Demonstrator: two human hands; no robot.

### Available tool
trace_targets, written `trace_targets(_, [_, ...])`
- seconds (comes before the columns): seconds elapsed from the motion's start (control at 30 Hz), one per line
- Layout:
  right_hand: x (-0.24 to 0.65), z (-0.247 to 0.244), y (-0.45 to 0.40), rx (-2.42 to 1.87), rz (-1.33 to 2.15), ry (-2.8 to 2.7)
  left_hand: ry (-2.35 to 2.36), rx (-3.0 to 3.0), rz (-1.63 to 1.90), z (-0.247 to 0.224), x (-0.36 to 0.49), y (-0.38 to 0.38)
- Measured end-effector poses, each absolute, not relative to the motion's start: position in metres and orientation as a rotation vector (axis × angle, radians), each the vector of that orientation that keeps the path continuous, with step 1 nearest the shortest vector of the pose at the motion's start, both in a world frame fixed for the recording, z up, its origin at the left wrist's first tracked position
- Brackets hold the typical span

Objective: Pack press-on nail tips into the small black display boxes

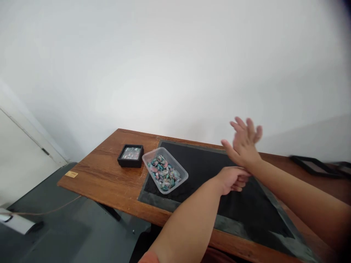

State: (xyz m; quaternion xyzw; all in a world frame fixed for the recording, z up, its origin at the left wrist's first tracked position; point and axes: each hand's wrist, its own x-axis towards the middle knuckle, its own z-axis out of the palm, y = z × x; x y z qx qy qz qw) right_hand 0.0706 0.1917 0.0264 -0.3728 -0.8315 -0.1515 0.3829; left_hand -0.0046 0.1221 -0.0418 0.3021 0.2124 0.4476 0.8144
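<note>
My right hand (245, 146) is raised above the right part of the black mat (203, 164), palm showing and fingers spread, with nothing in it. Just below it, my left hand (233, 179) has its fingers curled, and its index finger reaches to my right wrist, seemingly touching it. The inside of the left hand is hidden, so whether it holds anything cannot be made out. Left of both hands, a clear plastic tub (179, 168) stands partly on the mat. Many small shiny pieces (164, 171), green, pink and grey, lie inside it.
A black square box (130, 162) with shiny pieces visible in its top stands left of the tub on the wooden table (101, 164). Dark frames (315, 166) lie at the far right, near the white wall (175, 73). A cord (55, 210) crosses the grey floor.
</note>
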Motion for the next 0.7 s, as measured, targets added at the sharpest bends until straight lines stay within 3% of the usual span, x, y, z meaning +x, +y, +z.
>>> trace_targets(0.13, [0.186, -0.018, 0.208, -1.228, -0.447, -1.694, 0.529, 0.609, 0.893, -0.035, -0.015, 0.121])
trace_targets(0.3, [0.286, -0.035, 0.194, -1.495, -0.522, -1.473, 0.560, 0.586, 0.835, -0.037, -0.021, 0.123])
trace_targets(0.7, [0.341, -0.037, 0.226, -2.106, -0.528, -1.524, 0.368, 0.703, 0.509, -0.033, -0.031, 0.119])
